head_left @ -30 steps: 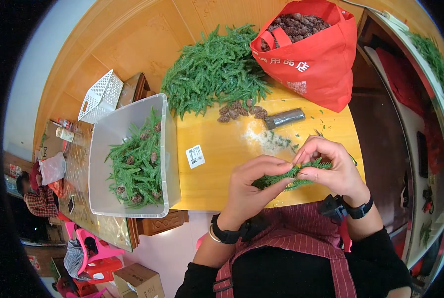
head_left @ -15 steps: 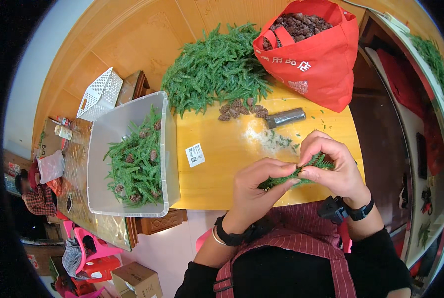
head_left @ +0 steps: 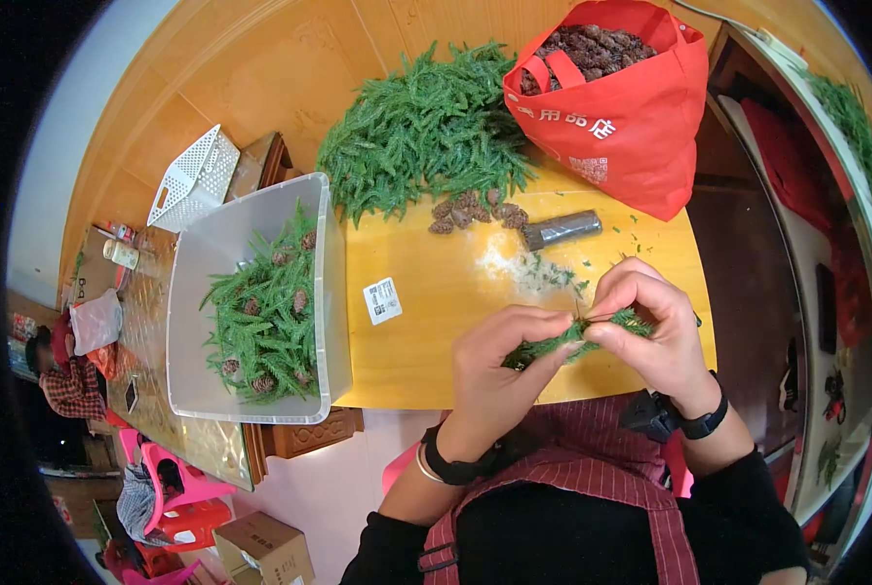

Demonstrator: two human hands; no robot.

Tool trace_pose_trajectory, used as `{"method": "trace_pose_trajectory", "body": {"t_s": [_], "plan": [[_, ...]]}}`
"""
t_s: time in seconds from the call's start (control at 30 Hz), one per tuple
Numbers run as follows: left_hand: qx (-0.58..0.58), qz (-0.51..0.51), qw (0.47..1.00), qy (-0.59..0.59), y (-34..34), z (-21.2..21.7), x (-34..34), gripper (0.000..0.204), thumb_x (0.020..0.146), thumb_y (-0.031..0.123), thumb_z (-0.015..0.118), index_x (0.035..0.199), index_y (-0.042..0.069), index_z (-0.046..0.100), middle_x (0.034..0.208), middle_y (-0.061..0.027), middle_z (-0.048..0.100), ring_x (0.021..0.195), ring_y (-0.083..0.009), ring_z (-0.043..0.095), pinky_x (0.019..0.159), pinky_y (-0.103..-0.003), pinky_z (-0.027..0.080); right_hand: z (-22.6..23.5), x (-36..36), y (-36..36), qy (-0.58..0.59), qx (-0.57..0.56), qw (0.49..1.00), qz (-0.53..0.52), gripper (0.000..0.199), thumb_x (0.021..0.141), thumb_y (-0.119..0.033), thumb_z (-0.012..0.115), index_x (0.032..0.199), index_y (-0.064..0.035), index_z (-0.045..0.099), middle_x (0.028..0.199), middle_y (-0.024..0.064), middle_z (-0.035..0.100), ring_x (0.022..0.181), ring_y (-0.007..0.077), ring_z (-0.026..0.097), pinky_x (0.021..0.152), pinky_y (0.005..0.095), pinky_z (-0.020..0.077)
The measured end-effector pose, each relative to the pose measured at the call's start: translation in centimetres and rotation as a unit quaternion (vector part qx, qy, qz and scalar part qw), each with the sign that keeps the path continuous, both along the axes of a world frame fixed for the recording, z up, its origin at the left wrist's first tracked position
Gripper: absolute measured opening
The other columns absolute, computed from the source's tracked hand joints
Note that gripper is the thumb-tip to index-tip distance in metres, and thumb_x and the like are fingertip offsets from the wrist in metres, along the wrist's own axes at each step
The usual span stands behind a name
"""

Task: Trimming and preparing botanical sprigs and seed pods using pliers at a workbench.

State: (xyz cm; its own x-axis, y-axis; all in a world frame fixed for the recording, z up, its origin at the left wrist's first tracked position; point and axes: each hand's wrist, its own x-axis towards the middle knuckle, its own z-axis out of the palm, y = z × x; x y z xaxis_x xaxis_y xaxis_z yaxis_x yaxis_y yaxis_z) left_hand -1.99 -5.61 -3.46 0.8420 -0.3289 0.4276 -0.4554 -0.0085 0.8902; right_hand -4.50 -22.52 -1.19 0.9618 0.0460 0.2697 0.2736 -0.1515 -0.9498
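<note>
Over the near right of the yellow table (head_left: 426,336), both hands meet at a green artificial pine sprig (head_left: 545,349). My left hand (head_left: 509,361) pinches it between thumb and forefinger. My right hand (head_left: 645,327) grips its other side, fingertips close to the left ones, with thin dark stem ends or wires sticking up between them. Just beyond the hands lie white powdery bits with green scraps (head_left: 528,268), a dark wrapped bundle of thin rods (head_left: 564,230) and a small heap of brown pine cones (head_left: 475,211).
A translucent bin (head_left: 333,292) at left holds pine sprigs with cones. Behind stands a big pile of green sprigs (head_left: 426,136), beside a red bag (head_left: 621,127) full of pine cones. A white label card (head_left: 382,300) lies mid-table. Far left, a person (head_left: 70,385) is partly visible.
My fingertips have shifted slightly on the sprig, and thin stem ends or wires now show upright between them. The whole view has moved a little.
</note>
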Motion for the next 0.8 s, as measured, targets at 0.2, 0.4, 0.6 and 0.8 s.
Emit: {"method": "trace_pose_trajectory", "body": {"t_s": [0.2, 0.4, 0.6, 0.8], "plan": [[0.009, 0.016, 1.0, -0.013, 0.0, 0.0, -0.2, 0.02, 0.066, -0.005, 0.069, 0.084, 0.0, 0.062, 0.086, -0.0118, 0.063, 0.081, -0.019, 0.061, 0.072, -0.027, 0.048, -0.4, 0.1, 0.7, -0.072, -0.08, 0.993, -0.049, 0.014, 0.065, 0.002, 0.065, 0.069, -0.0025, 0.053, 0.082, 0.0071, 0.05, 0.075, 0.0134, 0.05, 0.068, 0.0233, 0.0394], [0.028, 0.065, 0.994, -0.084, -0.5, 0.2, -0.5, 0.019, 0.066, -0.004, 0.069, 0.083, 0.0, 0.062, 0.085, -0.0122, 0.063, 0.08, -0.0199, 0.062, 0.07, -0.027, 0.048, -0.3, -0.3, 2.0, -0.203, -0.207, 0.945, -0.152, 0.015, 0.06, 0.005, 0.065, 0.067, -0.0018, 0.053, 0.08, 0.01, 0.053, 0.073, 0.0184, 0.053, 0.065, 0.0265, 0.0427], [0.016, 0.054, 0.998, 0.0, 0.4, -0.2, 0.0, 0.019, 0.065, -0.003, 0.07, 0.083, -0.001, 0.063, 0.083, -0.0105, 0.063, 0.077, -0.017, 0.06, 0.068, -0.025, 0.047, -1.1, 0.1, 1.4, -0.268, -0.233, 0.93, -0.09, 0.013, 0.061, 0.002, 0.064, 0.07, -0.0014, 0.055, 0.083, 0.0103, 0.054, 0.077, 0.021, 0.054, 0.067, 0.029, 0.0433], [-0.039, -0.061, 0.984, 0.165, 1.3, 0.3, 0.6, 0.019, 0.065, -0.004, 0.07, 0.083, -0.001, 0.062, 0.084, -0.009, 0.062, 0.077, -0.0143, 0.058, 0.07, -0.025, 0.046, 0.4, 0.2, -0.1, -0.008, -0.056, 0.997, 0.046, 0.018, 0.07, -0.005, 0.06, 0.087, -0.0006, 0.057, 0.093, 0.0088, 0.054, 0.086, 0.0171, 0.052, 0.077, 0.0278, 0.0403]]}}
